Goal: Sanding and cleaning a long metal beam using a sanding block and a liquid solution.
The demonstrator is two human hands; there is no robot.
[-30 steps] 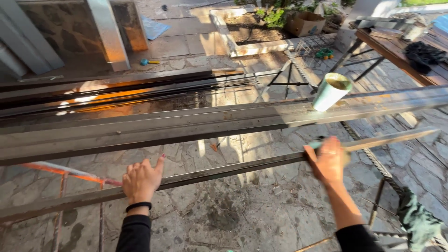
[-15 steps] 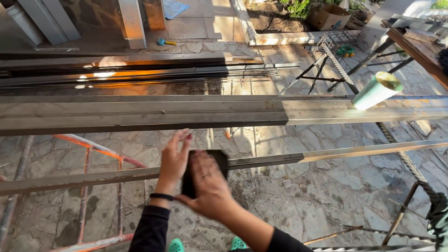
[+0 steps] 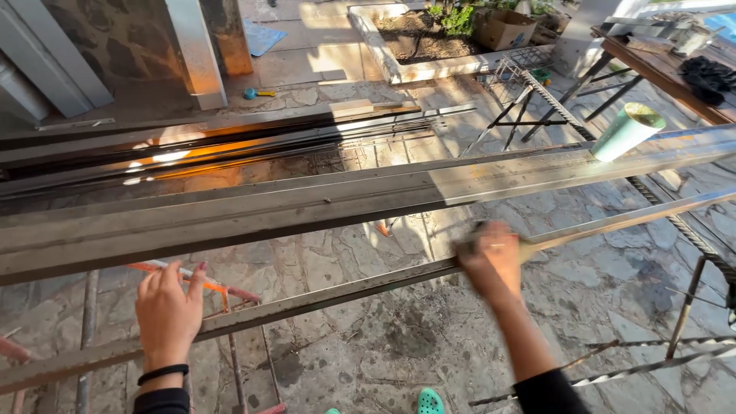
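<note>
Since half-second-earlier frame, our hands are parting along thin metal bar (image 3: pixel 345 291): left hand (image 3: pixel 170 307) resting flat, fingers spread, near bar's lower stretch; right hand (image 3: pixel 491 257), blurred, is clenching dark pad against bar farther right, below wide steel beam (image 3: pixel 307 203).

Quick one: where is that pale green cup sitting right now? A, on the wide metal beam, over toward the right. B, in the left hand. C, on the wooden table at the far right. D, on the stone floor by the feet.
A: the pale green cup stands on the wide metal beam near its right end, apart from both hands.
</note>
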